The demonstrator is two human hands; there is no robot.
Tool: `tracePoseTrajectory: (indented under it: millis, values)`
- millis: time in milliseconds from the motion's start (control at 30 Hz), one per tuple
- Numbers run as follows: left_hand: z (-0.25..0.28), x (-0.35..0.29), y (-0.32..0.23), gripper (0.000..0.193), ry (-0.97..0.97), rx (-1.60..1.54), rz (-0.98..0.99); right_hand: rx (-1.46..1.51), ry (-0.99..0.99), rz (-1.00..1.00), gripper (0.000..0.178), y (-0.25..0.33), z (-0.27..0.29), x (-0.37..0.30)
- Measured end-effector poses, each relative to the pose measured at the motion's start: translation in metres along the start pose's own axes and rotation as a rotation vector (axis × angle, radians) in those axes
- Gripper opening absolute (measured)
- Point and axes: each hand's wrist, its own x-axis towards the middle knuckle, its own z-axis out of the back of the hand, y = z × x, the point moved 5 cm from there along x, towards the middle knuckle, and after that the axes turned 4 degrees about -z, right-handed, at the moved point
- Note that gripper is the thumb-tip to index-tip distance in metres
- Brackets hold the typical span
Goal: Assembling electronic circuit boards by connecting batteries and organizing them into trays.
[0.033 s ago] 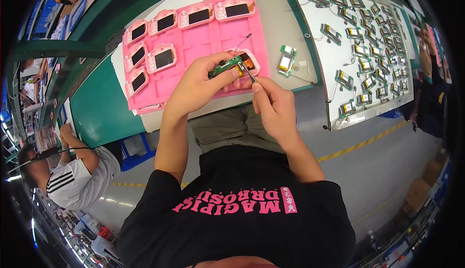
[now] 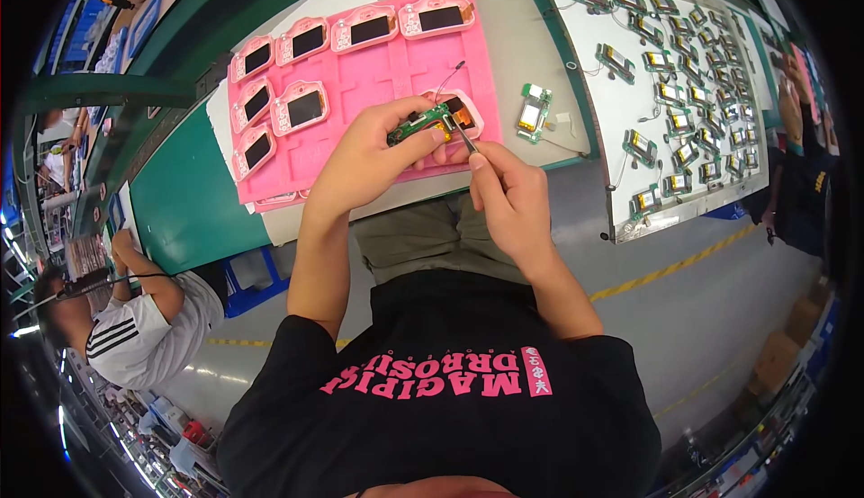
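My left hand (image 2: 396,143) grips a green circuit board (image 2: 419,124) by its edges, tilted above the pink foam tray (image 2: 387,71). A thin dark wire (image 2: 450,80) sticks up from the board. In my right hand (image 2: 511,188) is a pair of tweezers (image 2: 466,141), held like a pen, its tip at the board's right end beside an orange ribbon cable (image 2: 463,117). Under the board lies a pink device housing (image 2: 475,109) with a dark screen, partly hidden by my left hand and the board. The exact spot the tip touches is too small to tell.
Several pink housings with screens (image 2: 301,110) rest in the tray's left and far slots. One loose green board (image 2: 535,113) with a trailing wire lies right of the tray. A white metal-edged panel (image 2: 621,102) at right carries many boards. A person (image 2: 148,318) sits at left.
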Motion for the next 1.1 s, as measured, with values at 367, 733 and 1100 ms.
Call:
tracePoseTrajectory:
  millis: [367,733,1100]
  values:
    - [0.000,-0.002,-0.003,0.021,-0.001,0.069,-0.033,-0.104,-0.021,0.065,0.019,0.000,0.000,-0.003]
    - [-0.010,-0.011,-0.003,0.016,-0.069,0.138,-0.082,0.035,0.030,-0.040,0.021,-0.007,-0.007,-0.009]
    - [-0.023,-0.014,-0.003,0.009,-0.148,-0.014,-0.043,0.137,0.062,-0.040,0.021,-0.012,-0.007,-0.022]
